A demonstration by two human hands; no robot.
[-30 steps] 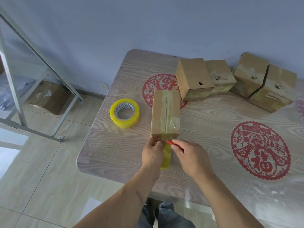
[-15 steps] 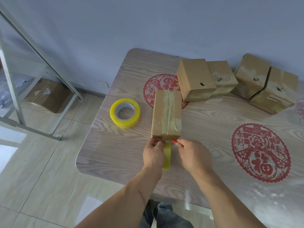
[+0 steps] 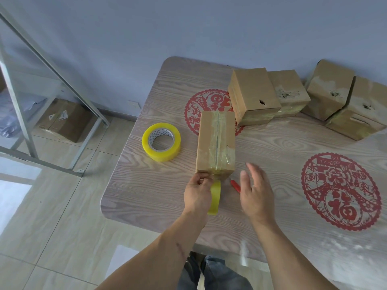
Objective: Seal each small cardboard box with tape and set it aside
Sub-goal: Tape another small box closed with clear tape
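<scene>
At the near edge of the pale wood-grain table (image 3: 282, 147), a tall brown cardboard box (image 3: 215, 143) is standing with clear tape running along its top seam. The left hand (image 3: 199, 191) is pinching the box's near lower corner and is gripping a yellow roll of tape (image 3: 215, 195) held on edge just below it. The right hand (image 3: 254, 191) is hovering beside the box, fingers spread and grasping nothing, above a small red cutter (image 3: 235, 185) lying on the table. A second yellow tape roll (image 3: 161, 142) is lying flat left of the box. Four taped brown cardboard boxes (image 3: 253, 97) are sitting along the far edge.
</scene>
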